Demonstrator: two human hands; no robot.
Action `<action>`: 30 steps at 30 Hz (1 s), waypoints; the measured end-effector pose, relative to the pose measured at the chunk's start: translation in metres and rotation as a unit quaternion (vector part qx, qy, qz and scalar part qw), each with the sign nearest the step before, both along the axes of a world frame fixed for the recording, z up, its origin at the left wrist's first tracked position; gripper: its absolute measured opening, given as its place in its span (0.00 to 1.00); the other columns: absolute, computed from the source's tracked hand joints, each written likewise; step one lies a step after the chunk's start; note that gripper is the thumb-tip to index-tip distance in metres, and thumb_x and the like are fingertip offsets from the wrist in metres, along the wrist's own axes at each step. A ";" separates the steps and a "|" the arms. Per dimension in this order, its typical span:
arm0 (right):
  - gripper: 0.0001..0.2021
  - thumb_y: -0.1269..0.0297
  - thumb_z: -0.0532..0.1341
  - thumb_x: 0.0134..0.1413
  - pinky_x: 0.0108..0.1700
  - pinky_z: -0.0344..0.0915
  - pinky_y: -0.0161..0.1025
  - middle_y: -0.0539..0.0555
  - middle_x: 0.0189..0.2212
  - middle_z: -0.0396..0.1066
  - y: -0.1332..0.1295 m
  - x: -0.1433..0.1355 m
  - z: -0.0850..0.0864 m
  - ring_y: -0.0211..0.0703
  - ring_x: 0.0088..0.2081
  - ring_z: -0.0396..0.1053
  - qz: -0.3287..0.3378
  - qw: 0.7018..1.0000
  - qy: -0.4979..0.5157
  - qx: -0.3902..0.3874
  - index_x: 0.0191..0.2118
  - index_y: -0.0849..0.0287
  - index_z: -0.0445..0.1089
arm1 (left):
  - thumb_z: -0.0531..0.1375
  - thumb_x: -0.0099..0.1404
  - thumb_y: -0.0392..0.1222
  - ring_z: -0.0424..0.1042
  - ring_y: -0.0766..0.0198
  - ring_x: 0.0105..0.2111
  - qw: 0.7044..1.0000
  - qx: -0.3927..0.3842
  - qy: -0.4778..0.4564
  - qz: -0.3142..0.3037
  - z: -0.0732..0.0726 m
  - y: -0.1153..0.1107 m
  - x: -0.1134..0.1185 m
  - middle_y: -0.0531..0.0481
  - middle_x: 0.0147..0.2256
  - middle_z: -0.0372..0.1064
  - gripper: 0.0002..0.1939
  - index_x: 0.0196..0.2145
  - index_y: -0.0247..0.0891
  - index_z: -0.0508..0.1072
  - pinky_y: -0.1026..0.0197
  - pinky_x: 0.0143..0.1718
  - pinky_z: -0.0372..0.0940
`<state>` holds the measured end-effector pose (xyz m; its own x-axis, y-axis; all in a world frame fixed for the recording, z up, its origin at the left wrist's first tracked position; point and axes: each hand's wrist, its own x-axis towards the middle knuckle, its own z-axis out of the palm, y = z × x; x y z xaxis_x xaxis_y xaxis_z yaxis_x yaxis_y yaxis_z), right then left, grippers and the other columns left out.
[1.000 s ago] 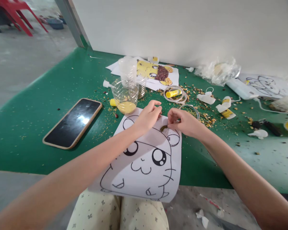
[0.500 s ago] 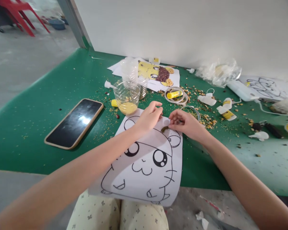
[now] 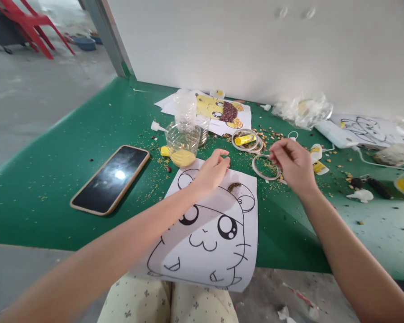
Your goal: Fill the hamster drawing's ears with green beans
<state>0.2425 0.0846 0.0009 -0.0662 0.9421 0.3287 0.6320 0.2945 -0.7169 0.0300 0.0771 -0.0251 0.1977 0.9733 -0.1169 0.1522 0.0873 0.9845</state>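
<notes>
A paper with a black-line hamster drawing (image 3: 205,244) lies partly on the table, its lower end curving over the edge above my lap. My left hand (image 3: 212,171) rests on its upper part, fingers curled; whatever they may hold is hidden. Small dark green beans (image 3: 234,186) form a short curved patch by the ear on the right. My right hand (image 3: 293,165) is off the paper, fingertips pinched together beside a clear ring-shaped lid (image 3: 266,168). I cannot make out anything between those fingertips.
A clear cup (image 3: 182,146) with yellow grains stands beyond the paper. A phone (image 3: 111,179) lies left. Stacked lids hold a yellow glue stick (image 3: 245,139). Scattered grains, glue bottles (image 3: 318,159) and a plastic bag (image 3: 303,111) lie right. A bean-covered picture (image 3: 222,110) lies behind.
My right hand has moved right, away from the bean patch, to beside the ring-shaped lid, uncovering the ear. My left hand keeps its place on the paper. The view has shifted slightly.
</notes>
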 end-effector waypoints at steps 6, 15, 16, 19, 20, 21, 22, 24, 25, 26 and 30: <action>0.07 0.65 0.57 0.49 0.46 0.59 0.51 0.57 0.33 0.72 0.062 0.045 -0.001 0.54 0.41 0.67 -0.080 0.950 -0.292 0.073 0.33 0.58 0.70 | 0.48 0.65 0.43 0.67 0.64 0.34 1.000 0.006 0.008 -0.003 -0.001 -0.001 -0.001 0.50 0.33 0.66 0.12 0.45 0.39 0.62 0.61 0.36 0.62; 0.06 0.67 0.61 0.45 0.43 0.57 0.49 0.58 0.32 0.74 0.154 0.043 -0.015 0.54 0.41 0.67 -0.164 0.903 -0.396 -0.026 0.30 0.59 0.76 | 0.48 0.65 0.42 0.66 0.65 0.34 1.000 0.002 0.013 -0.004 0.001 -0.002 -0.001 0.50 0.32 0.66 0.13 0.46 0.38 0.62 0.61 0.37 0.62; 0.06 0.66 0.62 0.45 0.43 0.57 0.49 0.59 0.32 0.74 0.158 0.042 -0.017 0.55 0.41 0.66 -0.168 0.904 -0.392 -0.032 0.30 0.59 0.76 | 0.48 0.65 0.42 0.67 0.64 0.34 1.000 0.002 0.013 -0.004 0.001 -0.001 -0.001 0.49 0.33 0.66 0.13 0.46 0.38 0.62 0.61 0.37 0.62; 0.05 0.66 0.64 0.44 0.43 0.57 0.50 0.60 0.31 0.73 0.165 0.042 -0.023 0.56 0.41 0.66 -0.179 0.911 -0.368 -0.055 0.29 0.60 0.75 | 0.48 0.65 0.42 0.67 0.64 0.36 1.000 0.004 0.015 -0.003 0.000 -0.001 -0.001 0.49 0.34 0.67 0.13 0.46 0.39 0.62 0.60 0.37 0.61; 0.04 0.67 0.64 0.44 0.43 0.57 0.51 0.60 0.30 0.73 0.166 0.043 -0.024 0.55 0.40 0.67 -0.182 0.913 -0.359 -0.067 0.28 0.61 0.75 | 0.48 0.65 0.42 0.67 0.63 0.36 1.000 0.004 0.016 -0.003 -0.001 -0.001 -0.001 0.49 0.34 0.67 0.13 0.46 0.39 0.62 0.60 0.37 0.61; 0.03 0.68 0.64 0.44 0.42 0.58 0.51 0.60 0.29 0.73 0.166 0.043 -0.025 0.55 0.39 0.67 -0.185 0.914 -0.351 -0.079 0.28 0.61 0.75 | 0.48 0.65 0.42 0.67 0.63 0.36 1.000 0.005 0.016 -0.002 -0.002 -0.001 -0.001 0.49 0.34 0.67 0.13 0.46 0.39 0.62 0.60 0.37 0.61; 0.03 0.68 0.64 0.45 0.42 0.59 0.51 0.61 0.28 0.72 0.166 0.044 -0.026 0.54 0.38 0.68 -0.187 0.916 -0.344 -0.092 0.27 0.62 0.74 | 0.48 0.65 0.42 0.67 0.63 0.36 1.000 0.005 0.016 -0.002 -0.002 -0.001 0.000 0.49 0.34 0.67 0.13 0.46 0.39 0.62 0.60 0.37 0.61; 0.06 0.66 0.62 0.50 0.41 0.61 0.51 0.60 0.28 0.72 0.166 0.044 -0.027 0.51 0.37 0.68 -0.184 0.917 -0.338 -0.108 0.28 0.64 0.73 | 0.48 0.65 0.42 0.67 0.64 0.36 1.000 0.007 0.017 -0.002 -0.003 -0.001 0.000 0.50 0.35 0.66 0.13 0.46 0.40 0.62 0.61 0.37 0.61; 0.08 0.64 0.59 0.53 0.42 0.62 0.50 0.60 0.31 0.71 0.166 0.045 -0.026 0.49 0.38 0.68 -0.180 0.918 -0.337 -0.111 0.31 0.64 0.73 | 0.48 0.65 0.42 0.67 0.64 0.36 1.000 0.008 0.017 -0.002 -0.003 -0.001 0.000 0.50 0.35 0.66 0.13 0.46 0.40 0.62 0.61 0.37 0.61; 0.10 0.62 0.57 0.56 0.43 0.64 0.49 0.58 0.35 0.71 0.166 0.044 -0.025 0.46 0.40 0.68 -0.173 0.920 -0.336 -0.109 0.36 0.64 0.71 | 0.48 0.65 0.43 0.67 0.64 0.36 1.000 0.008 0.017 -0.002 -0.003 -0.001 0.000 0.50 0.34 0.66 0.13 0.46 0.40 0.62 0.61 0.37 0.61; 0.13 0.60 0.54 0.60 0.46 0.65 0.46 0.56 0.48 0.65 0.156 0.036 -0.015 0.42 0.45 0.66 -0.125 0.937 -0.321 -0.063 0.48 0.59 0.65 | 0.48 0.65 0.43 0.67 0.64 0.35 1.000 0.009 0.017 -0.004 -0.003 -0.001 0.000 0.50 0.33 0.66 0.12 0.45 0.40 0.62 0.61 0.37 0.61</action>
<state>0.2785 0.2409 -0.0145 0.0154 0.9833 0.1811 0.9828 0.0185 -0.1838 0.0296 0.0756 -0.0280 0.2019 0.9736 -0.1066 0.1868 0.0686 0.9800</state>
